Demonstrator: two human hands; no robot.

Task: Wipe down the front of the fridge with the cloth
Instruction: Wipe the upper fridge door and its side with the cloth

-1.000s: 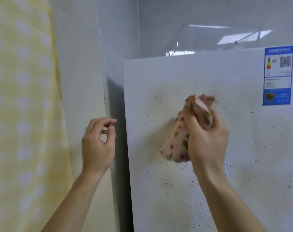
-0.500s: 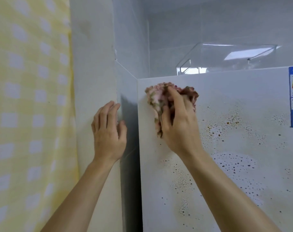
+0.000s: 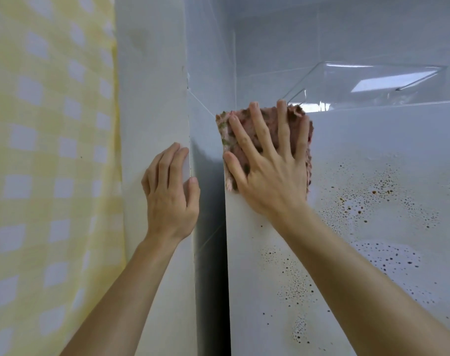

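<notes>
Fridge front (image 3: 398, 155), cloth (image 3: 270, 119) beneath right grip (image 3: 267, 181)

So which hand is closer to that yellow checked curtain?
Left. The left hand rests on the white wall corner beside the curtain; the right hand presses the pink speckled cloth against the white fridge front, farther off.

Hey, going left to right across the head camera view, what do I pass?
Yellow checked curtain, white wall, left hand, fridge's shadowed side, cloth pressed flat by the right hand, spattered fridge front.
</notes>
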